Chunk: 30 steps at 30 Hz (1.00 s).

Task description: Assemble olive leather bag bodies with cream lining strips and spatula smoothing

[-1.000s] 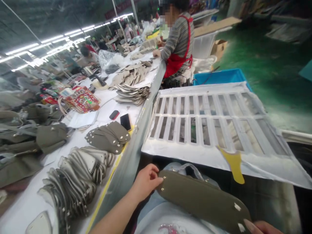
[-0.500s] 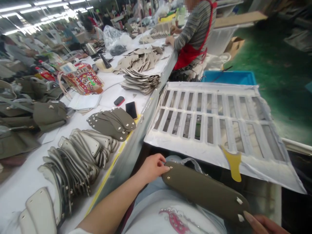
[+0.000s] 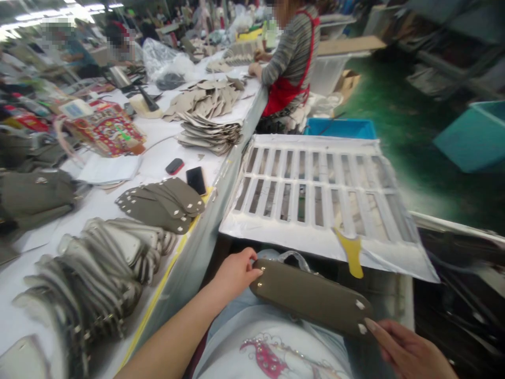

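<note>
Across my lap lies a long olive-green strap-like panel (image 3: 310, 297) with rounded ends, metal studs at its left end and two whitish tabs at its right end. My left hand (image 3: 238, 271) pinches the left end between thumb and fingers. At the opposite end my right hand (image 3: 408, 345) grips the corner beside the tabs, thumb on top and the fingers partly hidden. A clear plastic loop (image 3: 294, 257) shows behind the panel. On the table to the left, similar olive panels (image 3: 165, 200) lie fanned out, near a long row of pale panels (image 3: 90, 268).
A white slotted crate (image 3: 292, 226) stands just beyond my lap, with a yellow piece (image 3: 351, 255) on its near edge. A phone (image 3: 196, 180) lies by the table edge. A co-worker in a red apron (image 3: 290, 84) works farther along. Blue bins (image 3: 341, 128) stand on the floor.
My view has turned to the right, so the scene sits farther left and a teal bin shows at the right. More of my right hand is visible. Both hands still hold the panel.
</note>
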Tool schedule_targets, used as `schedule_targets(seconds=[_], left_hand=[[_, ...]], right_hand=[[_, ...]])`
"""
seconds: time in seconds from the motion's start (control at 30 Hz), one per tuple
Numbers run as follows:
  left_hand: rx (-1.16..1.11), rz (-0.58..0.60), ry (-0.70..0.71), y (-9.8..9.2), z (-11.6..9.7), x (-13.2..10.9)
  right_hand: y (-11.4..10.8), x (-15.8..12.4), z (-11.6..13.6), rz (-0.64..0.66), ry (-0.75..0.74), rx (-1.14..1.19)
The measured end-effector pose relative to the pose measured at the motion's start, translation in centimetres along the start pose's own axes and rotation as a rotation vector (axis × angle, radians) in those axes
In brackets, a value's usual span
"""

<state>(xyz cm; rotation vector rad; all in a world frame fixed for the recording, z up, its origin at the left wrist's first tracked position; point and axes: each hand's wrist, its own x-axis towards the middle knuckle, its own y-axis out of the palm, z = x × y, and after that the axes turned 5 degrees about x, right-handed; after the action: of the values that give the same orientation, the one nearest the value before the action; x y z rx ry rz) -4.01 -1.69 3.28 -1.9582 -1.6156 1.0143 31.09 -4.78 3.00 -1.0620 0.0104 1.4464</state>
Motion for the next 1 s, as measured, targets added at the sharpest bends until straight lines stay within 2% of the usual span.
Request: schedule_targets(seconds=[0.03, 0.1, 0.2, 0.27, 0.37, 0.47, 0.57, 0.8, 1.0], left_hand=[[0.086, -0.009, 0.028, 0.0, -0.1, -0.1], [0.247, -0.105, 0.135, 0.6, -0.3, 0.0], [0.383, -0.246, 0.436, 2.8, -2.1, 0.6], [0.370, -0.198, 0.641, 5.1, -4.7, 0.8], [0.351, 0.042, 0.838, 9.0, -9.5, 1.1], [0.402, 0.168, 0.834, 12.1, -12.8, 1.8], [0.427, 0.162, 0.774, 13.4, -13.7, 2.5], [0.385, 0.113, 0.787, 13.5, -13.9, 2.3], [0.375, 0.101, 0.772, 13.7, -14.3, 2.2]], right_hand=[[-0.1, -0.4, 0.6, 0.014, -0.024, 0.000], [-0.3, -1.0, 1.3, 0.008, -0.075, -0.010], [-0.6, -1.0, 1.1, 0.004, -0.110, 0.029], [-0.8, -0.8, 0.6, -0.004, -0.113, 0.065], [-0.8, -0.9, 0.1, -0.014, -0.131, 0.100], [-1.0, -1.1, 0.0, -0.010, -0.182, 0.108], [-1.4, -1.0, -0.1, 0.001, -0.211, 0.122], [-1.6, -0.4, -1.2, 0.044, -0.230, 0.161], [-1.9, -0.5, -0.9, -0.016, -0.276, 0.082]])
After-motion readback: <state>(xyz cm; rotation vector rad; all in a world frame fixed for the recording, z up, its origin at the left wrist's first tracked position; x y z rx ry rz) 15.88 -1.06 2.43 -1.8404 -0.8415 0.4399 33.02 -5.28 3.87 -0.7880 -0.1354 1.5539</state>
